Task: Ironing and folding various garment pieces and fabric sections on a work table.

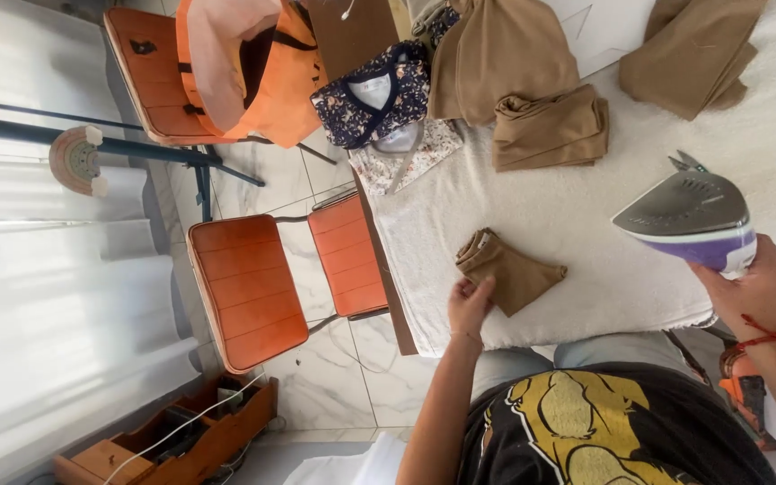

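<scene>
Fingers of the left hand (pixel 469 304) pinch the small folded tan cloth (pixel 508 269) near the towel's (pixel 577 216) front edge, while the right hand (pixel 752 289) grips the iron (pixel 689 220) above open towel.

Iron (pixel 689 220): grey top, purple band w/ white edge. Small folded cloth (pixel 509 269): tan brown. Folded pile (pixel 550 128) & other garments (pixel 693 49): same tan. Towel (pixel 586 207) on table: off-white. Blouse (pixel 372 94): navy w/ small pale floral print; cloth under it (pixel 406 153): white w/ faint floral. Chairs (pixel 249 287): orange seats, dark metal frames. Bag (pixel 244 63): orange w/ pale pink lining, black straps. Floor (pixel 343 377): white marble, grey veins. Shirt (pixel 604 431): black w/ yellow print. Bracelet (pixel 765 334) at right wrist: red. Curtain (pixel 47 269): white.
</scene>
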